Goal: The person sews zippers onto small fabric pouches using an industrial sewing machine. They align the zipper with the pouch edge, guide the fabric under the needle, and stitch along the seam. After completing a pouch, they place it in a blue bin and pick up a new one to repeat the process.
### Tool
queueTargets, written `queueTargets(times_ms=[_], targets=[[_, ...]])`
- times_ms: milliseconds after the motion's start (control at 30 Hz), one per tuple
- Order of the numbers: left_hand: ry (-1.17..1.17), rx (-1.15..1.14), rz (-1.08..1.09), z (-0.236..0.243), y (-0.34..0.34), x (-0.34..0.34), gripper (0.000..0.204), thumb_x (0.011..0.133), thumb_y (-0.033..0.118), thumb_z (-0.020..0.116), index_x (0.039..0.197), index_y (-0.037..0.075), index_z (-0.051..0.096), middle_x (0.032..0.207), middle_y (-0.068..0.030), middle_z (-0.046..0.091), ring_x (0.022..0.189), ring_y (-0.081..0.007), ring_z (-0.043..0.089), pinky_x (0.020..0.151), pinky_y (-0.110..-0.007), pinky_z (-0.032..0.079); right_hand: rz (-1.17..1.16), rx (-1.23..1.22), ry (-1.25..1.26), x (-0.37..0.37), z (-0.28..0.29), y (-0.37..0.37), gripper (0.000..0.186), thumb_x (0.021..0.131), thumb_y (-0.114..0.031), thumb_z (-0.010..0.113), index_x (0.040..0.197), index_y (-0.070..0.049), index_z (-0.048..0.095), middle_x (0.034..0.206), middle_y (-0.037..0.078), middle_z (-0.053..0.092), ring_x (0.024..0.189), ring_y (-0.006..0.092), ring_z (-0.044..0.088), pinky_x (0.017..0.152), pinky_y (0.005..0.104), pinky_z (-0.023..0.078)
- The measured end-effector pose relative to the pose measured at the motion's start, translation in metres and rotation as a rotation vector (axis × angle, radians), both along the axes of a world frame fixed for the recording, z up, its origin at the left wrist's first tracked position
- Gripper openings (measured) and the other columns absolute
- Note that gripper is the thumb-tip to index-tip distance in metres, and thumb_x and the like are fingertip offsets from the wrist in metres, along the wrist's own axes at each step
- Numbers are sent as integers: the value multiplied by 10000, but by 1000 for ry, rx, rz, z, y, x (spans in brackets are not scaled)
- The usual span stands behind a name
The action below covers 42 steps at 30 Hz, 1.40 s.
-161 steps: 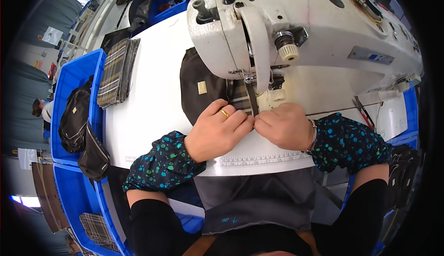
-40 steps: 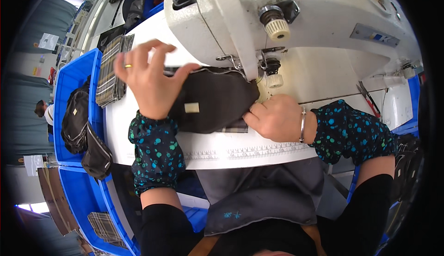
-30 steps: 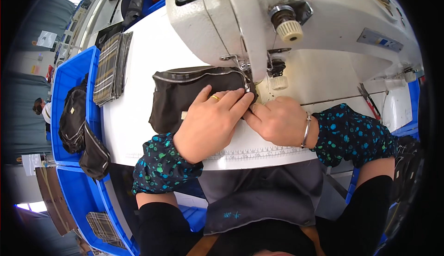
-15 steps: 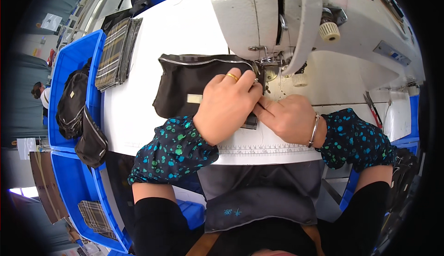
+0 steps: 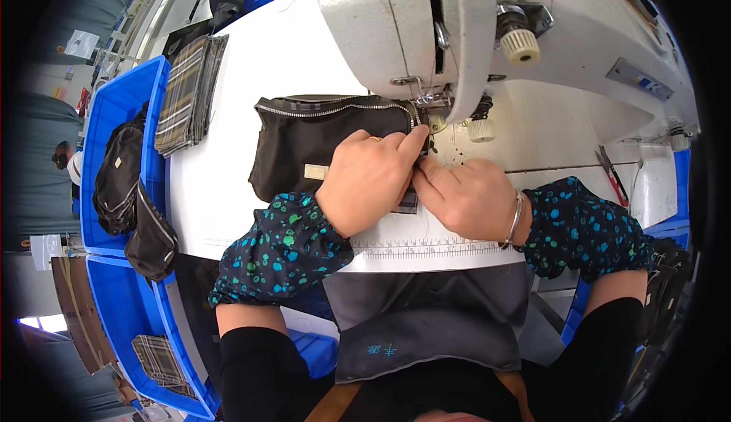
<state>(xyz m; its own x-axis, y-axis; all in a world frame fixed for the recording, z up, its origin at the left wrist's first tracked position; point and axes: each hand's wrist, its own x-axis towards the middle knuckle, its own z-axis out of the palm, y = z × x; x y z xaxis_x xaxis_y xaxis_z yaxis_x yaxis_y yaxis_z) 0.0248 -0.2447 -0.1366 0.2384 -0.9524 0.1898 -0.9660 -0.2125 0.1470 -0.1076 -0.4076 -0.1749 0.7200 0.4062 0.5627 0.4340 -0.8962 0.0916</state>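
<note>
Compared with 1.3 s ago, the left hand (image 5: 369, 167) is down from the air over the left end of the dark pouch (image 5: 293, 151) and lies on its right part; the right hand (image 5: 472, 197) stays at the right edge.

The pouch rests on the white table (image 5: 251, 64), its zip (image 5: 335, 107) along the far side and its far right corner close by the presser foot (image 5: 432, 100) of the sewing machine (image 5: 365, 33). I cannot tell whether cloth sits under the foot.

The left hand presses, fingers bent, probably to keep the cloth flat; its thumb is hidden, so I cannot tell if it pinches. The right thumb and forefinger close on the pouch edge, seemingly to keep its layers together, with plaid cloth (image 5: 407, 205) showing on the near side.

A plaid stack (image 5: 190, 94) sits far left, probably for easy reach, and red-handled snips (image 5: 611, 177) lie right, away from the 2 hands.
</note>
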Motion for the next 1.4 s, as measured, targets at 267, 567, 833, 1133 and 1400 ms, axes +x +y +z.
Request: queueTargets(times_ms=[267,567,833,1133,1400], targets=[[-6,79,4,8,-3,9,344,914,177,687,1240,70,701,809,-71,732,706,-255,708,671,-375,535,98,84,43,8,0,1,333,785,-139,665,1036,74,718,982,232,744,575,188,680,491,320,510],[9,56,28,7,-5,3,286,929,175,676,1194,74,713,796,-76,725,695,-270,698,654,-386,518,99,81,68,7,-2,1,295,795,-137,657,1003,65,713,946,211,736,576,203,683,495,340,523],[8,42,82,5,-14,6,140,957,177,647,1029,68,698,771,-97,681,650,-330,652,645,-426,511,36,116,69,12,-2,-8,183,783,-133,664,885,17,690,866,157,706,554,207,667,467,350,508],[-331,1,134,22,7,-31,495,773,82,682,1267,92,702,1142,-12,654,1027,-212,635,887,-379,494,-7,79,50,11,2,-12,214,790,-145,670,911,28,708,893,177,733,542,191,666,465,344,504],[-70,-106,48,10,2,-12,445,710,-6,712,1132,120,776,905,-17,627,806,-224,651,648,-346,537,36,7,7,-2,0,-2,255,756,-166,672,905,35,722,928,245,744,539,179,648,471,307,491]])
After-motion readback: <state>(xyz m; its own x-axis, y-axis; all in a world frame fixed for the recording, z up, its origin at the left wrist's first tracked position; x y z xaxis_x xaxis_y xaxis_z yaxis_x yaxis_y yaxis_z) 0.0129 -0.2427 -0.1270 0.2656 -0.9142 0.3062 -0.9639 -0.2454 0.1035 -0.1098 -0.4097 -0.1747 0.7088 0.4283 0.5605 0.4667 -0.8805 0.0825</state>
